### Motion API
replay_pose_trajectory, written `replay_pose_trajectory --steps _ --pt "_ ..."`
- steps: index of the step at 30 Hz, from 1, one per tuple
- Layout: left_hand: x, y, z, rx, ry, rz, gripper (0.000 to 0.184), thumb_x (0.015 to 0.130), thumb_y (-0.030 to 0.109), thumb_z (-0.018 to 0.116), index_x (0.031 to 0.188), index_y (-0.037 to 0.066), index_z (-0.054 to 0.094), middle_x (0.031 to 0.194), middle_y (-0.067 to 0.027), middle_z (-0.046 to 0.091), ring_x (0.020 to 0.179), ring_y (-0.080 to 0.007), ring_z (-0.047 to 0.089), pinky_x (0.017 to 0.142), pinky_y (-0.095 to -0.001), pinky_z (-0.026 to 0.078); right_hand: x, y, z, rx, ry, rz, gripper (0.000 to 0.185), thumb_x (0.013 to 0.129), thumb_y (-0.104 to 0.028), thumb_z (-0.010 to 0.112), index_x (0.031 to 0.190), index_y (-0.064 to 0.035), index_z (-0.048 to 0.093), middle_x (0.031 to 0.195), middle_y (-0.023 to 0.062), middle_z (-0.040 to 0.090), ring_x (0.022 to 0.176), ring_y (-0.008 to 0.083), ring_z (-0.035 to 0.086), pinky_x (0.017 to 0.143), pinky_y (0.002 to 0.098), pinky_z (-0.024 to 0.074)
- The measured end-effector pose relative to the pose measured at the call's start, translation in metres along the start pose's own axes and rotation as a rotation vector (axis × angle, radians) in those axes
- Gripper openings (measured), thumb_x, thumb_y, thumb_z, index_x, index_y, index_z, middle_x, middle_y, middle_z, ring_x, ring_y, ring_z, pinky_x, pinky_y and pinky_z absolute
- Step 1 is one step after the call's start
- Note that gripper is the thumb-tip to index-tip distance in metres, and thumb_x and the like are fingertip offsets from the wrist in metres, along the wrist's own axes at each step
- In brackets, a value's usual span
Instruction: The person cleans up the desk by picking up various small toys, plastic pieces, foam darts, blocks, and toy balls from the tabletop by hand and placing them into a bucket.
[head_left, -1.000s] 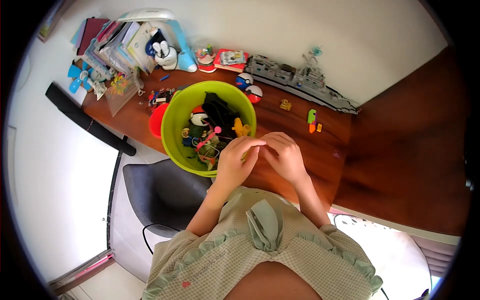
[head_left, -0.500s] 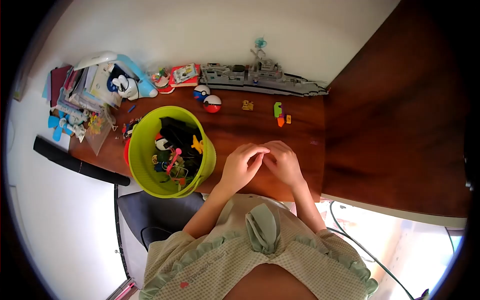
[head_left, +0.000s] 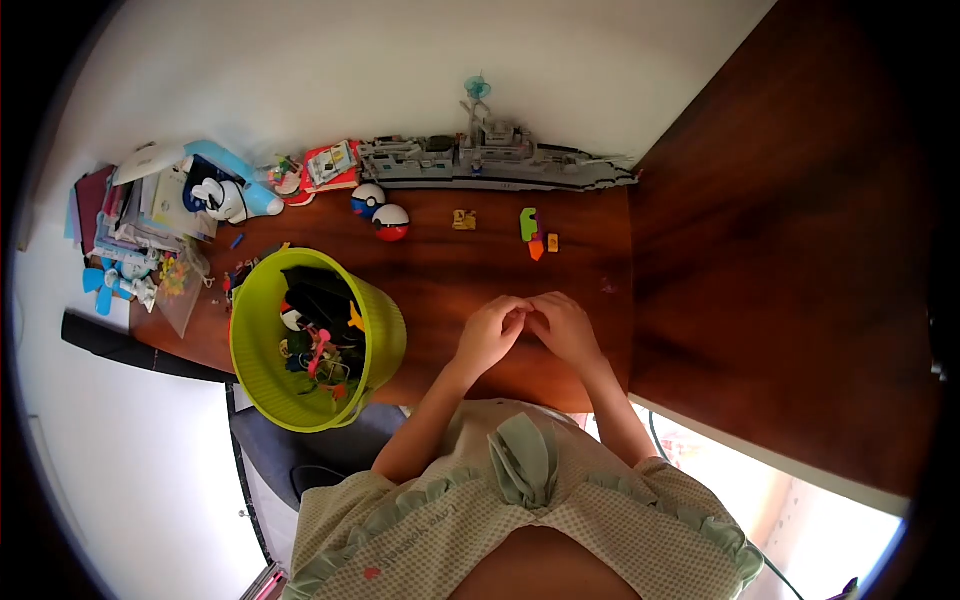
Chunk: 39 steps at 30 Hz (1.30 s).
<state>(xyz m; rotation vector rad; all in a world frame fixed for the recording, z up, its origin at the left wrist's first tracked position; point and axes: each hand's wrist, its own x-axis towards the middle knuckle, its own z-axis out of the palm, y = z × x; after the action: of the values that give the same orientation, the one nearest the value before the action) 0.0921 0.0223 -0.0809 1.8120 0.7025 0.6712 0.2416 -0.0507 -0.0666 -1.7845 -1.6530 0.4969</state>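
Above the front part of the brown desk, my left hand and my right hand meet at the fingertips. Both sets of fingers are closed in a pinch; whatever sits between them, if anything, is hidden. To the left stands a lime-green bucket holding mixed toys, among them a pink piece and a yellow piece. Beyond my hands lie a green and orange toy piece, a small yellow block and a gold-coloured figure.
A grey brick-built warship stands along the wall. Near it are a blue ball and a red-and-white ball. Books, a white-and-blue lamp and a small blue fan crowd the left end.
The view has shifted, so the desk items appear further left and the bucket lower. My hands stay together at the fingertips, with only slight finger movement.
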Motion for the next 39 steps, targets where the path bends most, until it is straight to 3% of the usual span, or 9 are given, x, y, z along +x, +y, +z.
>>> replay_pose_trajectory --steps 5,11,17,20,23,26,29,32,39 --pt "0.017 -0.031 0.035 -0.012 -0.048 -0.105 0.021 0.085 0.0 0.056 0.106 0.001 0.06 0.101 -0.0125 0.064 0.087 -0.0236 0.064 0.074 -0.0299 0.052 0.008 0.045 0.001 -0.011 -0.036 0.078 0.02 0.076 -0.009 0.063 0.096 -0.0059 0.065 0.097 0.0112 0.066 0.094 0.0318 0.059 0.08 0.0411 0.049" --pt "0.044 -0.081 0.081 -0.101 -0.087 -0.282 0.033 0.085 0.012 0.058 0.117 0.005 0.055 0.104 -0.0121 0.063 0.091 -0.0276 0.064 0.077 -0.0349 0.051 0.028 0.097 0.002 -0.016 0.009 0.187 0.035 0.08 -0.009 0.062 0.115 -0.0098 0.059 0.109 0.0121 0.061 0.097 0.0333 0.059 0.081 0.0413 0.0492" --pt "0.08 -0.1 0.098 0.099 -0.115 -0.494 0.053 0.086 0.018 0.056 0.135 0.008 0.038 0.107 -0.0127 0.062 0.099 -0.0319 0.061 0.083 -0.0389 0.049 0.051 0.146 0.015 -0.087 -0.006 0.3 0.052 0.078 -0.008 0.065 0.127 -0.0132 0.051 0.113 0.0087 0.059 0.097 0.0257 0.061 0.08 0.0359 0.0505" --pt "0.09 -0.109 0.105 0.176 -0.056 -0.478 0.056 0.089 0.013 0.054 0.139 0.004 0.032 0.106 -0.0116 0.063 0.093 -0.0277 0.063 0.079 -0.0348 0.049 0.064 0.158 0.017 -0.089 -0.053 0.377 0.054 0.078 -0.008 0.066 0.129 -0.0134 0.049 0.116 0.0086 0.057 0.098 0.0266 0.061 0.08 0.0361 0.0502" --pt "0.095 -0.121 0.108 0.119 -0.057 -0.442 0.054 0.09 0.013 0.052 0.138 0.002 0.032 0.108 -0.0119 0.063 0.098 -0.0301 0.062 0.08 -0.0363 0.048 0.073 0.163 0.017 -0.096 -0.101 0.42 0.058 0.077 -0.009 0.067 0.132 -0.0148 0.046 0.118 0.009 0.055 0.1 0.0292 0.059 0.081 0.0374 0.0499" --pt "0.096 -0.123 0.111 0.116 -0.046 -0.42 0.054 0.087 0.015 0.053 0.136 0.004 0.034 0.109 -0.0168 0.06 0.1 -0.0338 0.06 0.082 -0.0399 0.048 0.072 0.175 0.028 -0.151 -0.045 0.294 0.056 0.076 -0.009 0.068 0.128 -0.0132 0.048 0.121 0.011 0.052 0.1 0.0321 0.058 0.082 0.04 0.0494" --pt "0.095 -0.132 0.114 0.102 -0.095 -0.422 0.053 0.087 0.014 0.052 0.135 0.003 0.036 0.108 -0.018 0.06 0.098 -0.035 0.06 0.082 -0.0403 0.048 0.077 0.163 0.021 -0.231 -0.191 0.326 0.049 0.074 -0.011 0.07 0.12 -0.0126 0.051 0.118 0.0123 0.054 0.098 0.0343 0.058 0.08 0.0423 0.0494" --pt "0.092 -0.107 0.114 0.134 -0.045 -0.434 0.05 0.086 0.013 0.052 0.133 0.002 0.04 0.108 -0.019 0.06 0.096 -0.0356 0.06 0.082 -0.0403 0.048 0.07 0.157 0.03 -0.22 -0.17 0.407 0.047 0.072 -0.015 0.072 0.114 -0.0139 0.052 0.11 0.0124 0.059 0.093 0.0347 0.06 0.077 0.0427 0.0497" --pt "0.061 -0.123 0.12 -0.153 0.029 -0.444 0.046 0.087 0.011 0.052 0.131 0.001 0.043 0.1 -0.016 0.062 0.087 -0.0263 0.062 0.077 -0.0338 0.049 0.041 0.138 0.027 -0.052 -0.064 0.506 0.041 0.071 -0.018 0.074 0.108 -0.0106 0.058 0.095 0.01 0.063 0.082 0.027 0.064 0.069 0.0355 0.0517"
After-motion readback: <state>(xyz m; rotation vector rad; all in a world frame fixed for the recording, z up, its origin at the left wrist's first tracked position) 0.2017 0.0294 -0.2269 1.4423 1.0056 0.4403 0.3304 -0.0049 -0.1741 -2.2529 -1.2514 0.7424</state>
